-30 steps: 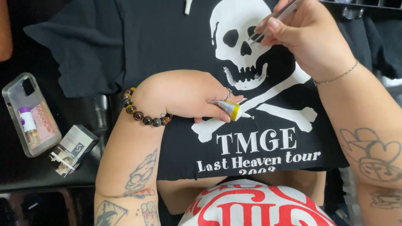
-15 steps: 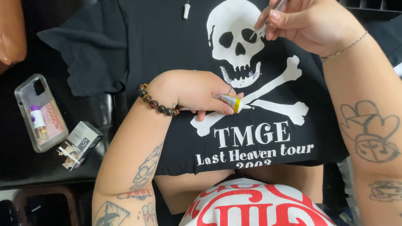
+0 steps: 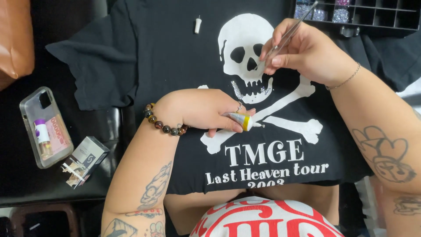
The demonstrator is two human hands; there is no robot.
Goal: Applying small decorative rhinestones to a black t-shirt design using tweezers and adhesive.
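Observation:
A black T-shirt (image 3: 175, 52) with a white skull-and-crossbones print (image 3: 245, 52) lies spread in front of me. My left hand (image 3: 201, 109), with a bead bracelet at the wrist, rests on the shirt and grips a small glue tube (image 3: 243, 120) with a yellow band, nozzle pointing right. My right hand (image 3: 307, 55) holds thin metal tweezers (image 3: 287, 37) with the tips at the skull's right eye socket. Small sparkling stones line the skull's jaw (image 3: 239, 90).
A white tube cap (image 3: 198, 25) lies on the shirt above the skull. A compartment tray of rhinestones (image 3: 364, 15) sits at top right. At the left lie a clear phone case (image 3: 41, 125) and a small grey box (image 3: 85, 160). A brown bag (image 3: 15, 39) fills the top left corner.
My right hand with the tweezers has come down from the tray area to the skull's eye. My left hand keeps the glue tube in about the same place on the shirt.

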